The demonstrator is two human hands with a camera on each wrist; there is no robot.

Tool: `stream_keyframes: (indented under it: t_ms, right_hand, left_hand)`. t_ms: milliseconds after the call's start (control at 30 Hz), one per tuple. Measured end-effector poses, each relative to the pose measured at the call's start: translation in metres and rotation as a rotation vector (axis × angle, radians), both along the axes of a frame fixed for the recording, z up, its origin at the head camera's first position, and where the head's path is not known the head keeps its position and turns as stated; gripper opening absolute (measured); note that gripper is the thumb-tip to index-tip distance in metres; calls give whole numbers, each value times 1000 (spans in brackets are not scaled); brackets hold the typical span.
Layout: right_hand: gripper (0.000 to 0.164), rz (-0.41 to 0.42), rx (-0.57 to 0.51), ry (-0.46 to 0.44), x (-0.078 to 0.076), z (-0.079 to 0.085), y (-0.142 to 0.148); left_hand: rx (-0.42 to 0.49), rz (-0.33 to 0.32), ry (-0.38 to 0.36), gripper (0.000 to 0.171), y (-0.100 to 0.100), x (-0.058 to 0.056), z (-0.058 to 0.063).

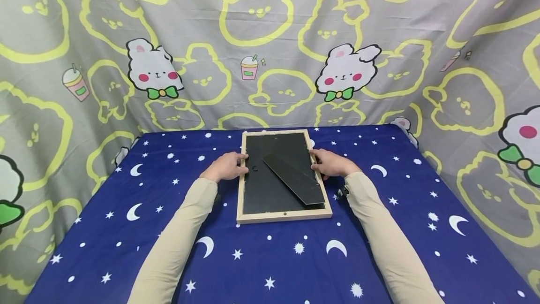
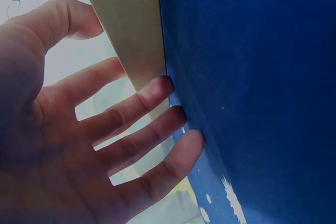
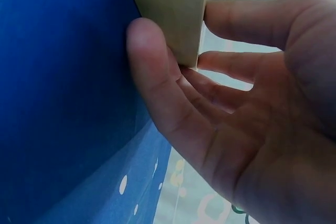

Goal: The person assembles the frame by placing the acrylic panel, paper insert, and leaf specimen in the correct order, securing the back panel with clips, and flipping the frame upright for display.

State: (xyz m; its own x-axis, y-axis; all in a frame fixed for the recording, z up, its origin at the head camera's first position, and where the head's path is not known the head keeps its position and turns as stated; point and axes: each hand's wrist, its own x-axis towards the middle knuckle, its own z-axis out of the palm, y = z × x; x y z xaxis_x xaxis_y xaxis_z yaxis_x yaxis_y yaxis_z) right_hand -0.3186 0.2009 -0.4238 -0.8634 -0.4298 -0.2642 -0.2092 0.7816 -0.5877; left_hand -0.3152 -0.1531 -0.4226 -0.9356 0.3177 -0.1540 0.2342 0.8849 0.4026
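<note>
A picture frame (image 1: 241, 189) of pale wood lies back side up before me. Its black backing board (image 1: 261, 193) carries a slanting black easel stand (image 1: 293, 179). My left hand (image 1: 225, 167) grips the frame's left side, and my right hand (image 1: 333, 163) holds the right side at about the same height. In the left wrist view, the left thumb touches the outer wood (image 2: 126, 19) while the fingertips (image 2: 189, 142) reach around the edge. The right wrist view has the right hand's thumb and fingers around the frame side (image 3: 168, 14). The frame's front is hidden.
A dark blue cloth (image 1: 270, 259) with white moons and stars covers the table. Behind it and along both sides hangs a grey curtain (image 1: 270, 27) printed with yellow outlines and white rabbits. Something small and black (image 1: 343, 192) sits at the right cuff.
</note>
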Motion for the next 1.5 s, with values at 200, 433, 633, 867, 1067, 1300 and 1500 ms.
stream_keyframes:
  t_ms: [200, 433, 633, 867, 1067, 1300, 1500]
  right_hand:
    - [63, -15, -49, -8, 0, -2, 2]
    - [61, -9, -145, -30, 0, -5, 12]
    - [49, 26, -235, -74, 0, -4, 24]
    - [26, 78, -246, -140, -2, -6, 36]
    - [20, 104, -214, -116, 2, -2, 41]
    - [25, 90, -170, -1, 18, 1, 36]
    - [28, 95, -160, 110, 39, -2, 33]
  left_hand:
    - [-7, -6, 1, 58, 2, 2, 1]
    - [4, -56, 20, 58, -3, 3, -3]
    - [30, -129, 20, 51, -14, 5, -4]
    - [97, -235, 19, 36, -30, 3, -3]
    - [117, -266, -17, 39, -35, 4, -1]
    - [135, -225, -80, 46, -35, 6, -1]
    - [111, -213, -80, 46, -36, 7, 1]
